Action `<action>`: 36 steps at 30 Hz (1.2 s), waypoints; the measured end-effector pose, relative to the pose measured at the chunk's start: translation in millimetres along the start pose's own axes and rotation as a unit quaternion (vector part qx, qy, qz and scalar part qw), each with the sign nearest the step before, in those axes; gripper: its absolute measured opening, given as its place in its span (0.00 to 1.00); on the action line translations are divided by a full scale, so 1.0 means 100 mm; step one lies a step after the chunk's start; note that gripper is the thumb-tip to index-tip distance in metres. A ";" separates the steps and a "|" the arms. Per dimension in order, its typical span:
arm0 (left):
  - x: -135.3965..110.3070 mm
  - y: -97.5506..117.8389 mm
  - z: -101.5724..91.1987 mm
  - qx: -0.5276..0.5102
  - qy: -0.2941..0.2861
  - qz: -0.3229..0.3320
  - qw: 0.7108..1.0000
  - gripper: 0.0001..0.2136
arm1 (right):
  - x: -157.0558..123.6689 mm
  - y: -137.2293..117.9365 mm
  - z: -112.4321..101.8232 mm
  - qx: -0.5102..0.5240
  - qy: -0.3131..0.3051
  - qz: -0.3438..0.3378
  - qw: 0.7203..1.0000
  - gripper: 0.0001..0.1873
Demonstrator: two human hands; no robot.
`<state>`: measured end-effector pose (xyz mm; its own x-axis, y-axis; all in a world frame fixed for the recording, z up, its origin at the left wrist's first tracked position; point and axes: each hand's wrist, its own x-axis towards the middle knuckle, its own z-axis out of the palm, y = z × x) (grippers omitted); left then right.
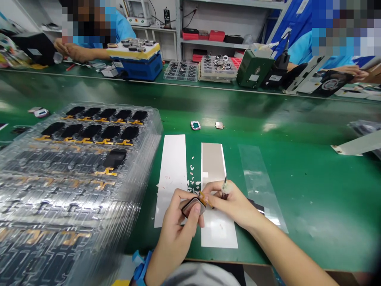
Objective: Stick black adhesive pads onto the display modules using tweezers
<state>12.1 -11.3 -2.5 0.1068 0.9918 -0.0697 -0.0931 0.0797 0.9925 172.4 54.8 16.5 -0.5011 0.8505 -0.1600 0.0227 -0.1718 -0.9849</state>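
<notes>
My left hand (178,222) is closed around a small dark rounded-square screen part (193,206) with an orange flex tail, held just above the green table. My right hand (230,202) is closed on a thin tool (225,186) and its fingers touch the part's orange tail. Both hands meet over two white paper strips (173,171), one of which carries a grey sheet (212,161). Small white peeled scraps (193,178) lie between the strips.
A tall stack of clear trays (77,174) with black screen parts fills the left. A clear film strip (258,178) lies right of the hands. Two small parts (195,125) sit farther back. Two other people work across the belt beside a blue box (138,65) and a green device (253,69).
</notes>
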 end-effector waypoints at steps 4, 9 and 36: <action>0.03 0.01 0.00 0.017 0.015 0.007 1.000 0.07 | 0.00 0.03 0.01 0.070 -0.020 0.019 0.997 0.19; 0.02 -0.01 -0.01 0.030 0.013 -0.010 0.999 0.07 | -0.01 0.04 0.04 0.153 -0.055 0.037 0.986 0.15; 0.01 -0.01 0.00 -0.002 0.003 -0.043 0.999 0.09 | -0.07 -0.02 0.16 0.039 0.031 -0.028 0.998 0.12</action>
<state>12.7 -10.9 -3.9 0.1087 0.9819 -0.1551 -0.0869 0.1648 0.9825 162.1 40.8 20.4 -0.4454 0.8885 -0.1105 -0.0734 -0.1592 -0.9845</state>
